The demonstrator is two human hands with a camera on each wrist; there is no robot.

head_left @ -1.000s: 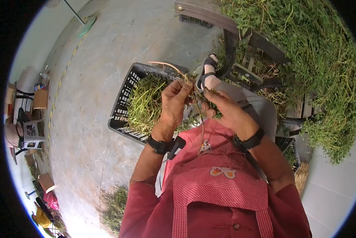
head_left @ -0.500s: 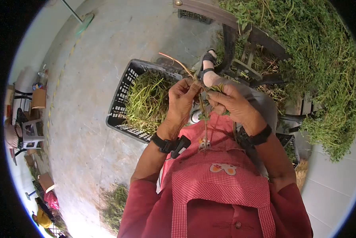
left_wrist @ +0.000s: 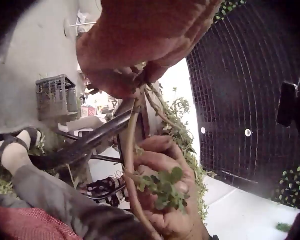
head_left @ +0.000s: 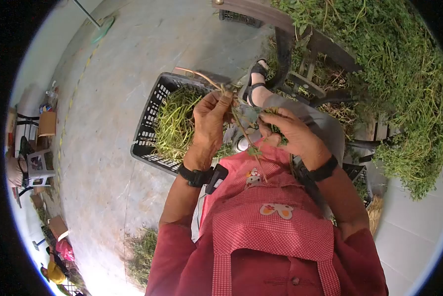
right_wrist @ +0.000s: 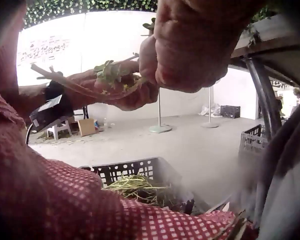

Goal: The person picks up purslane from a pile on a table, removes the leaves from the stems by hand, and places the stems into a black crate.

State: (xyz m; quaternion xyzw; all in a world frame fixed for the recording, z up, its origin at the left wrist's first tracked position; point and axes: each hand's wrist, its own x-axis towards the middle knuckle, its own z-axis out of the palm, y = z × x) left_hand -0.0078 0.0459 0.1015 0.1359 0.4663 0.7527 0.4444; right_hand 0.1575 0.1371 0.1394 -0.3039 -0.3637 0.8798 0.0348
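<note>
Between thumb and fingers, my left hand (head_left: 209, 121) pinches a long plant stem (head_left: 242, 129). Its pale pinkish end points out over the crate, while the other end slants down in front of the apron. A small leafy shoot (left_wrist: 165, 189) grows from the stem in the left wrist view, overlapping my right hand (left_wrist: 172, 215). Just right of the stem, the right hand's thumb and fingers curl around some green leaves (head_left: 270, 114), mostly hidden by them. Below the left hand, a black plastic crate (head_left: 138, 143) holds a heap of cut green stems (head_left: 179, 126).
A large pile of leafy plants (head_left: 394, 74) lies on a dark wooden bench (head_left: 330, 56) to the right. One sandalled foot (head_left: 257, 81) is beside the crate. More greenery (head_left: 143, 254) lies on the floor at lower left. Another black crate (head_left: 240, 18) stands further off.
The left hand first moved right, then back left with the stem, away from the right hand. The gap between the hands is now wider, and the stem slants more.
</note>
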